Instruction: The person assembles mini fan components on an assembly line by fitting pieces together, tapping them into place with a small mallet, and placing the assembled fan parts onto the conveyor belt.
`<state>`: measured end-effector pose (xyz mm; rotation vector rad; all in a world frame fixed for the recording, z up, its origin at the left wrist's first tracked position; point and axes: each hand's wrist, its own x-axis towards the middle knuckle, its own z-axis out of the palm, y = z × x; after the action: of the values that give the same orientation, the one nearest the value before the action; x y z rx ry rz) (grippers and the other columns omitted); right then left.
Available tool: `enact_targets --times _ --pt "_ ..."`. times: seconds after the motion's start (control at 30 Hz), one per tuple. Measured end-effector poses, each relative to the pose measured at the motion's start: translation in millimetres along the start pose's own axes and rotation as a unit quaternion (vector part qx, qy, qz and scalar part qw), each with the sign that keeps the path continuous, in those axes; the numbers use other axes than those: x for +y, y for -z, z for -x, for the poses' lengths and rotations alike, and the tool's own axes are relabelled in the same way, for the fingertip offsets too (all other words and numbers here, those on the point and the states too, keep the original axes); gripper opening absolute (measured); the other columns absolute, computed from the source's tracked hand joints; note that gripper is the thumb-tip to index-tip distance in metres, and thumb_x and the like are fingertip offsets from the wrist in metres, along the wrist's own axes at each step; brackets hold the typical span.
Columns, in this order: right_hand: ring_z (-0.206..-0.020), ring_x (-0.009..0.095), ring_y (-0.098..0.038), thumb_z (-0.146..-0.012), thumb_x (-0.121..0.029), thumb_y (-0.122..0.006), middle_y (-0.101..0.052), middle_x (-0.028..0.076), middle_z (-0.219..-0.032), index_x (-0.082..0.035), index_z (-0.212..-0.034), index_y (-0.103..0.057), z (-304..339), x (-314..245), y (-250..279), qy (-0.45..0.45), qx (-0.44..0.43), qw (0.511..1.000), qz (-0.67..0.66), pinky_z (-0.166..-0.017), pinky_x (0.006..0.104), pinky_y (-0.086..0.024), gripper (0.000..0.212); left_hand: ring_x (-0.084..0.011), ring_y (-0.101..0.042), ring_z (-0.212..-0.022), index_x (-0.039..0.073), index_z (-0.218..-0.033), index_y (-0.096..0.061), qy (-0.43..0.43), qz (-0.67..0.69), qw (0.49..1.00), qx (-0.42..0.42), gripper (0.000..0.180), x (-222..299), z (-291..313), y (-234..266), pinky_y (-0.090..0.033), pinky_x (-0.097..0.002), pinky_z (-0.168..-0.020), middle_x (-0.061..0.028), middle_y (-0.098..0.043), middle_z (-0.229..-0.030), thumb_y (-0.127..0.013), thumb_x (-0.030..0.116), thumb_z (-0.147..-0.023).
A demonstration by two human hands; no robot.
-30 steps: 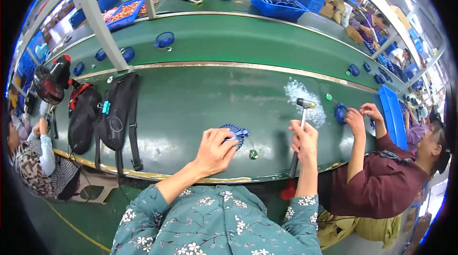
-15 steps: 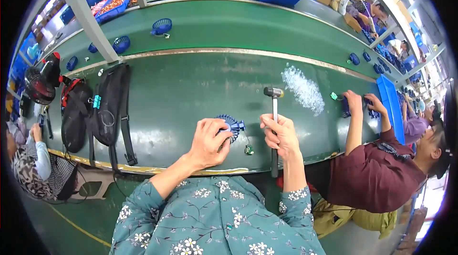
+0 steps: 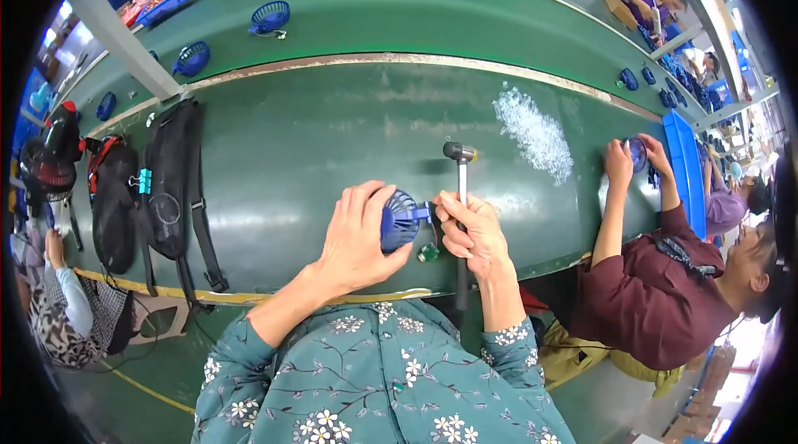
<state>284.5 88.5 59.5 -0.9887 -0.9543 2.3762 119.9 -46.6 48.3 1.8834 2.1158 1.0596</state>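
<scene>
My left hand (image 3: 357,232) is closed round a blue slatted fan housing (image 3: 401,219) just above the table's near edge. The housing stands tilted, its short stub pointing right. From it hangs a small green circuit board (image 3: 428,253) on a thin wire. My right hand (image 3: 474,232) grips a mallet (image 3: 462,174) by its shaft, the dark head up and the black handle end down past the table edge. The thumb and forefinger of that hand are pinched close to the stub; whether they touch it or hold something small, I cannot tell.
A heap of small clear plastic pieces (image 3: 536,136) lies ahead to the right. Black bags (image 3: 170,186) lie at the left. Beyond a raised ledge, blue fan housings (image 3: 270,17) sit on the green belt (image 3: 357,16). A co-worker (image 3: 657,303) at right handles another housing beside a blue tray (image 3: 683,170).
My left hand has turned the fan housing more upright. My right hand has brought the mallet left, closer to the housing's stub. The co-worker at right has lifted a housing.
</scene>
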Motion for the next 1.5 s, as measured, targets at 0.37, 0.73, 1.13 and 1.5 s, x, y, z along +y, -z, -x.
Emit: enact_targets --times 0.37,0.73,1.13,1.5 --pt "-0.034 0.002 -0.032 -0.097 -0.021 -0.061 -0.052 0.0 -0.064 0.002 -0.095 -0.062 5.5 7.6 -14.9 -0.029 -0.045 0.996 -0.068 -0.029 0.02 -0.024 0.023 -0.041 -0.05 -0.112 -0.002 -0.132 -0.039 -0.043 0.143 0.989 0.02 0.079 7.5 -1.7 18.2 -0.047 -0.0467 -0.093 -0.0231 -0.043 -0.126 -0.08 0.012 -0.066" --pt "-0.033 0.002 -0.032 -0.096 -0.019 -0.062 -0.05 -0.002 -0.06 0.002 -0.098 -0.063 9.5 8.3 -23.1 -0.005 -0.053 0.996 -0.073 -0.03 0.0198 -0.024 0.021 -0.0398 -0.052 -0.111 -0.002 -0.13 -0.04 -0.003 0.18 0.984 0.009 0.078 6.9 0.3 18.6 -0.048 -0.0451 -0.093 -0.0224 -0.045 -0.123 -0.08 0.014 -0.066" --pt "-0.035 0.003 -0.031 -0.097 -0.019 -0.059 -0.05 -0.002 -0.059 0.004 -0.106 -0.063 9.3 21.2 -29.4 0.077 -0.043 0.994 -0.058 -0.033 0.02 -0.026 0.025 -0.0373 -0.055 -0.109 -0.001 -0.129 -0.044 0.038 0.175 0.984 0.018 0.075 5.4 1.3 15.9 -0.049 -0.044 -0.09 -0.0211 -0.049 -0.122 -0.081 0.021 -0.068" --pt "-0.057 0.001 -0.042 -0.088 -0.008 -0.072 -0.051 -0.004 -0.07 0.006 -0.105 -0.067 18.0 28.7 -31.5 0.374 0.075 0.803 0.459 -0.049 0.0191 -0.032 0.022 -0.0367 -0.054 -0.11 -0.003 -0.128 -0.047 0.069 0.132 0.989 -0.014 0.075 13.8 0.4 32.4 -0.05 -0.0437 -0.088 -0.021 -0.049 -0.121 -0.081 0.025 -0.067"
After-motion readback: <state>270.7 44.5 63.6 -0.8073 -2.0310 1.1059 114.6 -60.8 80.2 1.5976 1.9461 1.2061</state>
